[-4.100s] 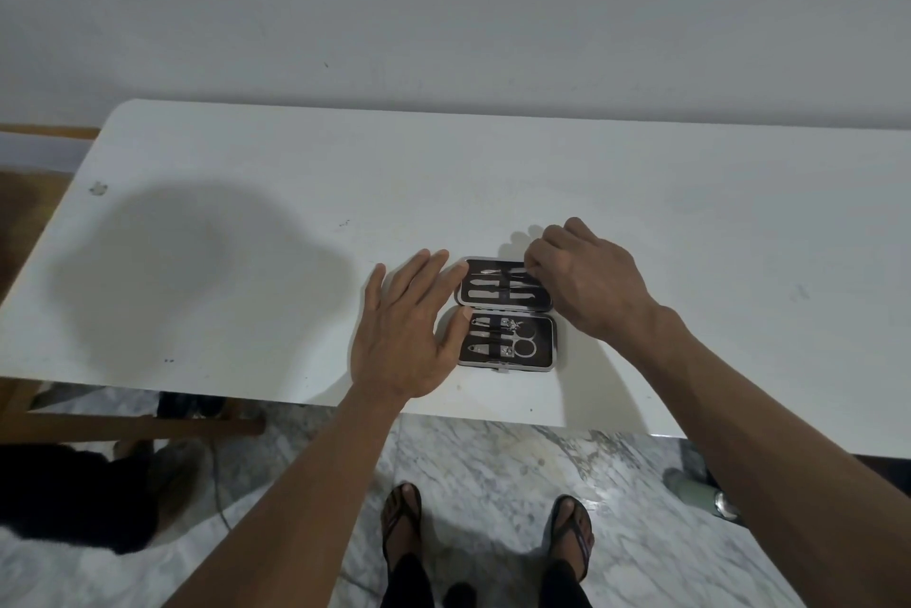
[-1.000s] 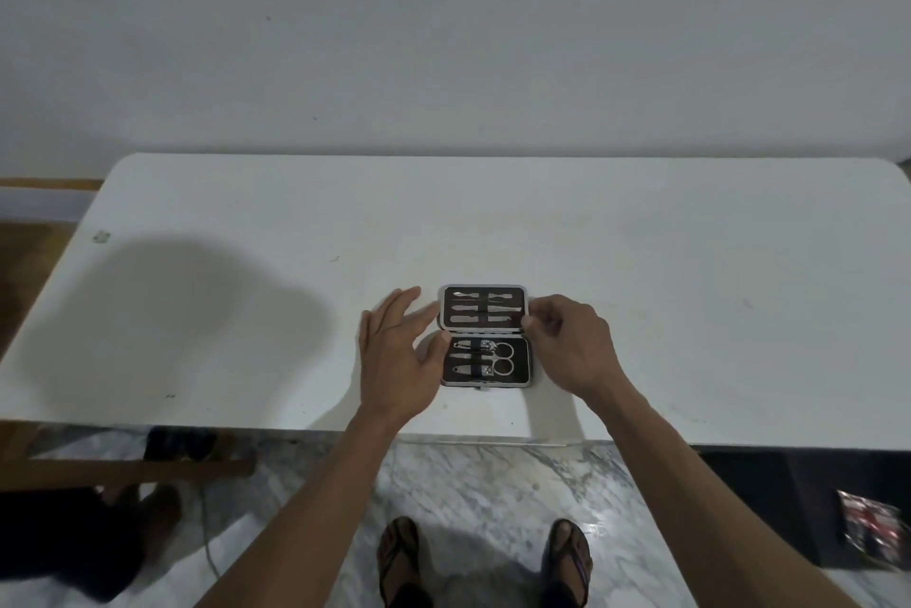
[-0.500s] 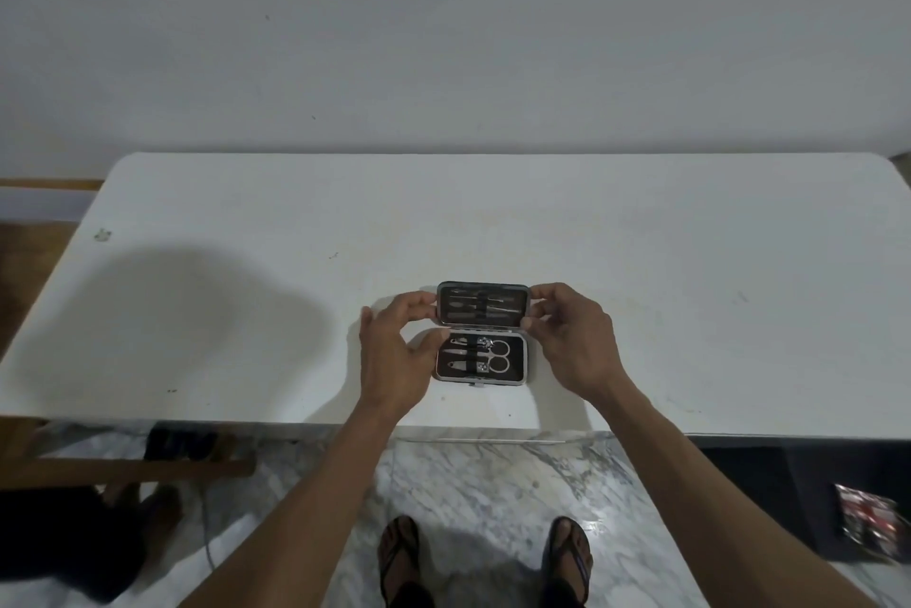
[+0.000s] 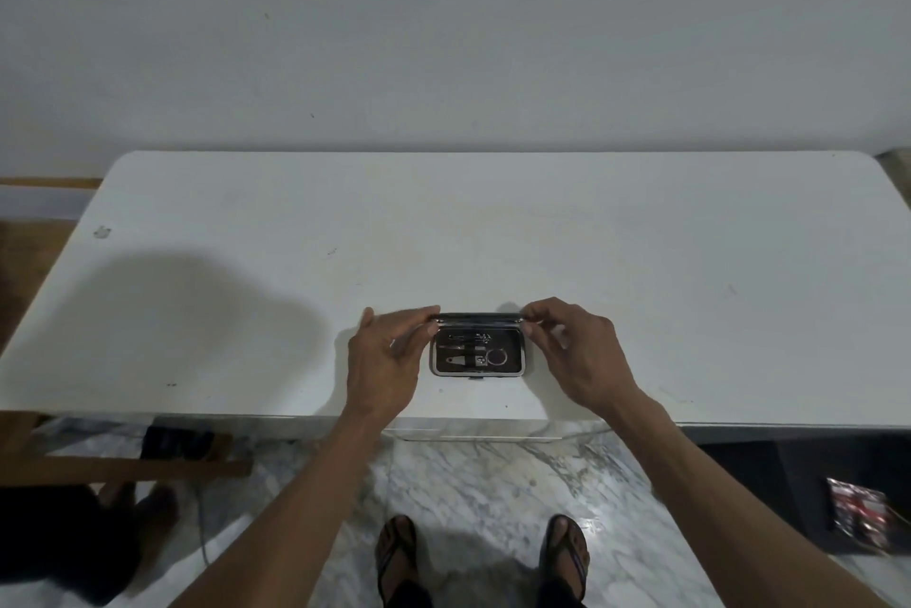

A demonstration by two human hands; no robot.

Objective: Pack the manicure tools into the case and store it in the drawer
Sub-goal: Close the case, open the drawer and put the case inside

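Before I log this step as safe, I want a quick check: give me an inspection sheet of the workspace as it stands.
Surface: white table, bare apart from a few small marks.
Job's things: manicure case near the front edge, lid tipped up edge-on, partly closed; tools strapped in the lower half. Drawer not identifiable.
Clutter: nothing seen on the table.
Grippers: left hand and right hand pinch the lid's two ends.
Cables: one thin cable on the floor, left.
Surroundings: grey wall, marble floor, wooden frame left, dark packet on the floor, right.
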